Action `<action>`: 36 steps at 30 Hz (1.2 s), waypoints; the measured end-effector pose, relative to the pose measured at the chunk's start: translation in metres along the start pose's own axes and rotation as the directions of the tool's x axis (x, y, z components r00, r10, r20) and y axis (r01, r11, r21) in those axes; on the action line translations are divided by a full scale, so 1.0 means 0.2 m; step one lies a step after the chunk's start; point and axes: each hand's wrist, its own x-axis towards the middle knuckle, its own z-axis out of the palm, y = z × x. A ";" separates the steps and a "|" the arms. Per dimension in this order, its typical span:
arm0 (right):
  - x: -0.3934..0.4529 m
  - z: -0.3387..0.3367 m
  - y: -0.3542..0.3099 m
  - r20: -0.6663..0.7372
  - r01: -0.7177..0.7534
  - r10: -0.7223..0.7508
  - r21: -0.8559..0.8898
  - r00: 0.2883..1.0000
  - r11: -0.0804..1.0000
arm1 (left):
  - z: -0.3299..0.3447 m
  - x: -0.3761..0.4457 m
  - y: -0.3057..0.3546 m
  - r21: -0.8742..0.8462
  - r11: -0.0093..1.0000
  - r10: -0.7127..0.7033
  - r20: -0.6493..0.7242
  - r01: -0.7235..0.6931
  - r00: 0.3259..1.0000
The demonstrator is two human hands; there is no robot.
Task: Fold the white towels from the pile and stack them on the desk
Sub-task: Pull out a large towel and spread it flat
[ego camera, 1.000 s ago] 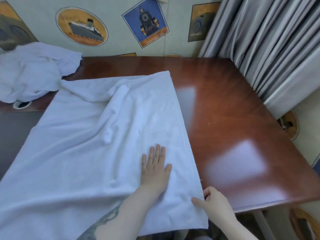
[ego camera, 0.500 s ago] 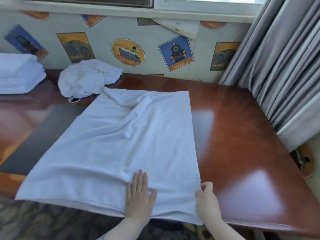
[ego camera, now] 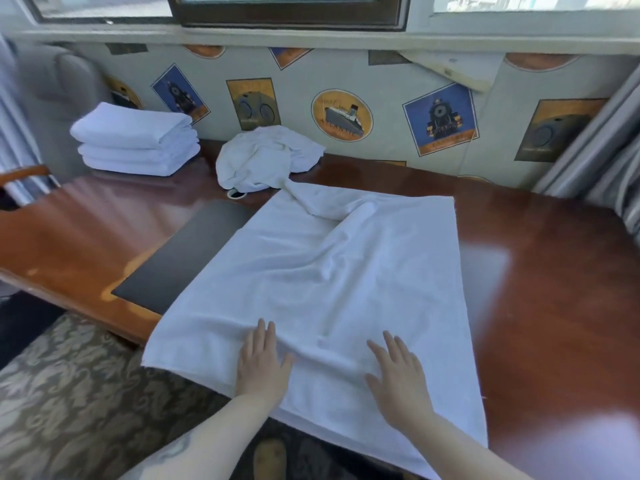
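A white towel (ego camera: 332, 289) lies spread across the glossy brown tabletop (ego camera: 540, 289), its near edge hanging over the front so that the lower hem is cut off by the bottom of the view. Both hands press flat on its near part, fingers straight and holding nothing: the left hand (ego camera: 261, 362) near the left side, the right hand (ego camera: 398, 375) toward the middle. A ridge of creased cloth runs up to the towel's far left corner, which touches the crumpled pile of towels (ego camera: 263, 157) by the wall. That pile partly hides a small round opening (ego camera: 237, 194) in the tabletop. The towel covers part of a dark mat (ego camera: 187, 258). Three folded towels (ego camera: 136, 140) are stacked at the far left.
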 end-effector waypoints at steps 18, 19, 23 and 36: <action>0.80 0.14 -0.24 0.238 -0.272 0.298 -0.134 0.925 0.953 | -0.19 0.88 -0.36 0.175 0.931 0.283 0.209 -0.321 0.936; 0.83 0.13 -0.23 0.238 -0.279 0.305 -0.137 0.922 0.951 | -0.19 0.93 -0.34 0.169 0.930 0.291 0.211 -0.328 0.933; 0.96 0.06 -0.18 0.283 -0.294 0.322 -0.135 0.904 0.946 | -0.18 1.06 -0.29 0.167 0.925 0.299 0.232 -0.340 0.926; 0.86 0.12 -0.83 -0.342 0.048 0.023 0.198 0.939 0.979 | -0.51 0.91 -0.61 -0.215 0.919 0.322 -0.073 -0.330 0.944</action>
